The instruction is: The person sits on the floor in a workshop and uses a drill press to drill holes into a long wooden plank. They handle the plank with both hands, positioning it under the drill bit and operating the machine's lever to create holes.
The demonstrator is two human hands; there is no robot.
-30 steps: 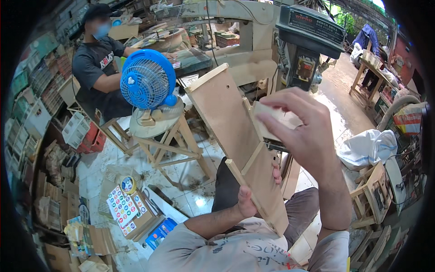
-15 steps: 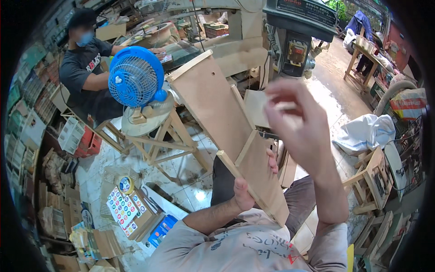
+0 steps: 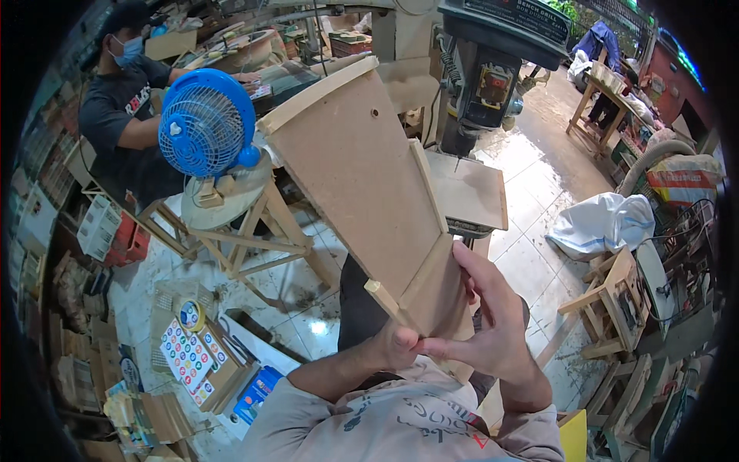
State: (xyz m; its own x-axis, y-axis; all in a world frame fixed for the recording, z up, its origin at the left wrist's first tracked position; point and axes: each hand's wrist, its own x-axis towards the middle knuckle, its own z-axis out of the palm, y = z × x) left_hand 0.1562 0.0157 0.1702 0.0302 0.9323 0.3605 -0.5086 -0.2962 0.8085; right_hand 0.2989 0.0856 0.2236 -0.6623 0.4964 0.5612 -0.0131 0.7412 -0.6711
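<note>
A long wooden panel (image 3: 350, 165) with narrow strips along its edges and a small hole near its far end slants up and left in front of me. A crosswise wooden strip (image 3: 426, 271) divides off its near part. My left hand (image 3: 391, 345) is closed on the near left edge, its thumb on top and its other fingers hidden underneath. My right hand (image 3: 496, 327) spans the near part, fingertips at the right edge by the crosswise strip and thumb reaching toward my left thumb. Beyond the panel stands a bench drill (image 3: 493, 77) over its flat table (image 3: 473, 185).
A blue fan (image 3: 206, 127) stands on a round-topped wooden stool (image 3: 223, 212) at the left. Behind it sits a co-worker (image 3: 127, 100). Sticker sheets (image 3: 188, 346) and boxes lie lower left. A white sack (image 3: 604, 223) and a wooden stool frame (image 3: 616, 300) are at the right.
My right hand has come down from above the panel and now grips its near part. The view has shifted, and the panel's far end appears nearer and further left.
</note>
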